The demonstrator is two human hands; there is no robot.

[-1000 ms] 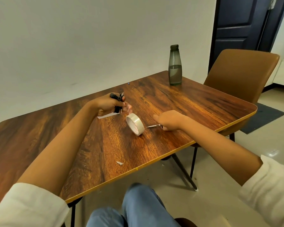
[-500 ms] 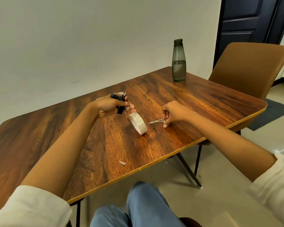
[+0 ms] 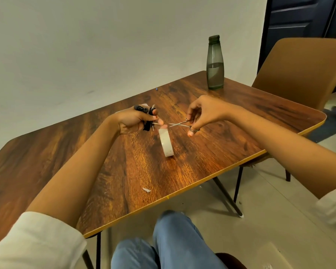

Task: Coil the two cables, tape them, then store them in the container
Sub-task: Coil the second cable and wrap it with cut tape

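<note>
The wooden table (image 3: pixel 211 152) fills most of the view, angled so one corner points to the right, its near edge trimmed in yellow and its top bare except for a few small things. Beyond it stands a plain pale wall, with a dark door (image 3: pixel 299 26) at far right and a tan chair (image 3: pixel 303 74) pulled up to the right corner; a smoky green bottle (image 3: pixel 215 65), partly filled, stands near the far edge, well apart from the work. The left hand (image 3: pixel 134 120) is closed around a black coiled cable (image 3: pixel 144 111), raised just above the tabletop, with thumb and forefinger pinched forward, apparently on the free end of a clear strip drawn from the tape roll (image 3: pixel 166 142), though the strip itself is too thin to make out for certain. That roll stands on its edge just below and between the hands, likely hanging or propped by the drawn strip so the tape stays taut for cutting. The right hand (image 3: pixel 204 113) has its fingers through the loops of small scissors (image 3: pixel 180 124), blades parted and aimed left toward the pinched fingers, judged ready to snip the strip. A white scrap (image 3: pixel 146 189) lies near the front edge, and a tiny blue speck (image 3: pixel 156 88) sits far back. No container or second cable is visible.
</note>
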